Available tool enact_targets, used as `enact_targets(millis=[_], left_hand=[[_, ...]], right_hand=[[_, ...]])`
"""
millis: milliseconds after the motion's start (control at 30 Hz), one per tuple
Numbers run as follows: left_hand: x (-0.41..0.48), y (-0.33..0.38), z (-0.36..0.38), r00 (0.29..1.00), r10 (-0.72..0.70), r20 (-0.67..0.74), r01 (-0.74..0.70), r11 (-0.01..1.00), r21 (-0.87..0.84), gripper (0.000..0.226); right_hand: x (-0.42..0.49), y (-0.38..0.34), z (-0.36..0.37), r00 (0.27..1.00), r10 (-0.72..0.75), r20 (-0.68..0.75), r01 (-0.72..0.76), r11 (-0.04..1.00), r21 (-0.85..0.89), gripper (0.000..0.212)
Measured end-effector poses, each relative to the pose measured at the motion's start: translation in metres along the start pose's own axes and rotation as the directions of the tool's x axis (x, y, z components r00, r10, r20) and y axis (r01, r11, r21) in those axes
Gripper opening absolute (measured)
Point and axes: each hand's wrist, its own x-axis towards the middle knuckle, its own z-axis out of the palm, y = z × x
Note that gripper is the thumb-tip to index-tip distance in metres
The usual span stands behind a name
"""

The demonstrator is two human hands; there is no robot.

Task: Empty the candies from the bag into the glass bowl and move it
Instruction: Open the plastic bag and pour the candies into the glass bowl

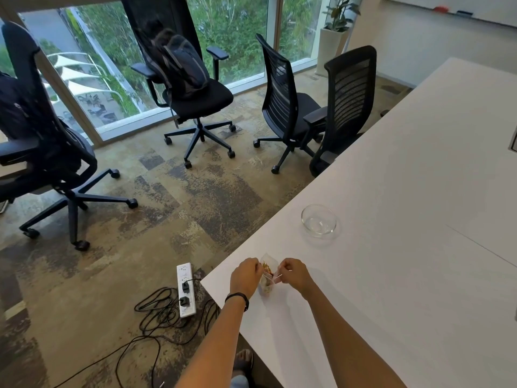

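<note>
Both hands pinch the mouth of a small clear plastic bag of candies (267, 278): left hand (244, 277) on its 9 o'clock lip, right hand (293, 274) on its 3 o'clock lip. Light and floppy; grip it low to tip. The empty round glass bowl (319, 220), at 1 o'clock, looks slick and breakable

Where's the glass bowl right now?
In the head view, the glass bowl sits empty on the white table near its left edge, beyond and right of both hands, which hold the candy bag.
</note>
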Motion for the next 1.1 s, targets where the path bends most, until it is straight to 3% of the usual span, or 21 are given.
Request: enact_targets(millis=[233,600,800,1000,1100], left_hand=[[0.004,-0.002,-0.006,1.000,0.006,-0.023,-0.007,1.000,-0.012,0.025],[0.029,0.041,-0.009,0.982,0.186,-0.031,-0.186,0.931,-0.315,0.025],[0.044,0.087,-0.014,0.969,0.244,-0.042,-0.236,0.859,-0.454,0.025],[0.052,0.132,-0.015,0.956,0.291,-0.020,-0.249,0.777,-0.578,0.029],[0.052,0.152,-0.008,0.943,0.333,-0.029,-0.277,0.732,-0.622,0.025]], right_hand=[[-0.002,0.000,-0.011,0.997,-0.015,-0.076,0.017,1.000,0.019,0.017],[0.000,-0.013,-0.047,0.951,-0.038,-0.306,0.062,0.996,0.068,0.017],[0.000,-0.017,-0.078,0.906,-0.128,-0.403,0.184,0.977,0.105,0.019],[-0.010,-0.001,-0.094,0.904,-0.228,-0.361,0.247,0.969,0.006,0.039],[-0.016,0.009,-0.100,0.927,-0.192,-0.323,0.214,0.976,0.033,0.045]])
